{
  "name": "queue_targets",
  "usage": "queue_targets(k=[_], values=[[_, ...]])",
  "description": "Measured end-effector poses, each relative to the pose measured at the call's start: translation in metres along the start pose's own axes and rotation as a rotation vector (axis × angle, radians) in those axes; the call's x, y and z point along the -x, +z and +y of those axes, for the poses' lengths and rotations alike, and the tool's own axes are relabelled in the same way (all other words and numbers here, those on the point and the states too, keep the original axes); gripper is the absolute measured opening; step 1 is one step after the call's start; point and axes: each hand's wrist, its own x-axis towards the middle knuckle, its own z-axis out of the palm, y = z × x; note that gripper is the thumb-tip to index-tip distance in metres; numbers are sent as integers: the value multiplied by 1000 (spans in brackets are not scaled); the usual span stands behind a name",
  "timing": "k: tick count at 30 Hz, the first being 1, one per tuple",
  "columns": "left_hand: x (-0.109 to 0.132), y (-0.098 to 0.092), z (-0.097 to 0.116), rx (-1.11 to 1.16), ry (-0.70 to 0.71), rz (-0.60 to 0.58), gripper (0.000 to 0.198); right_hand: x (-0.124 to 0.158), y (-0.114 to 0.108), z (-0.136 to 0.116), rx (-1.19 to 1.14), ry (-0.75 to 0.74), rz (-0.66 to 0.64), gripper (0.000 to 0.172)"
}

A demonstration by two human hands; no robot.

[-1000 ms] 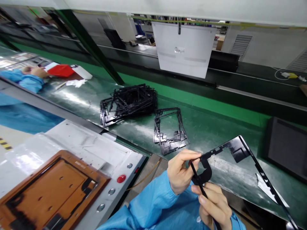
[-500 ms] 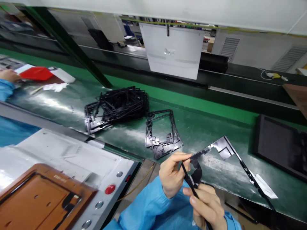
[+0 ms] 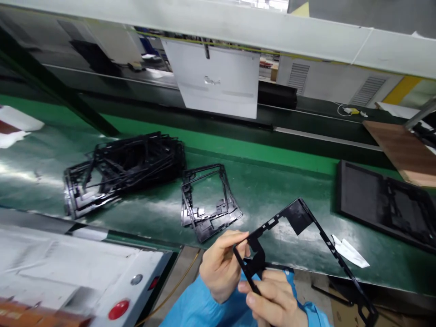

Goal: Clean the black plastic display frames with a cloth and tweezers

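Note:
A thin black plastic frame (image 3: 325,236) is held up in front of me, tilted, with a wide flat tab at its far corner. Its near left corner is pinched between the thumb and fingers of my left hand (image 3: 223,263). My right hand (image 3: 275,297) grips the near side bar, close to the left hand. Beyond my hands, a few similar black frames (image 3: 204,229) lie overlapped on the green bench. A larger tangled pile of black frames (image 3: 136,165) sits to their left.
The green bench (image 3: 272,190) runs across the view. A white paper scrap (image 3: 350,253) lies at right, near a black foam tray (image 3: 363,188). At lower left stands a grey machine (image 3: 85,268) with a red button (image 3: 119,309). A white board (image 3: 218,77) hangs behind.
My view has swung right, so the bench things sit further left and the co-worker's hand is out of sight. The held frame has tilted; both hands keep their grip.

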Motion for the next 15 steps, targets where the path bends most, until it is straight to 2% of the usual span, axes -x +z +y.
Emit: queue_targets(k=[8, 10, 15], values=[[3, -8, -3, -51, 19, -2, 19, 41, 9, 3, 80, 14, -181, 28], [5, -9, -4, -77, 21, 15, 18, 41, 9, 1, 97, 9, -188, 26], [6, -10, -2, -149, 33, 20, 15, 24, 8, -2, 110, -13, -89, 19]])
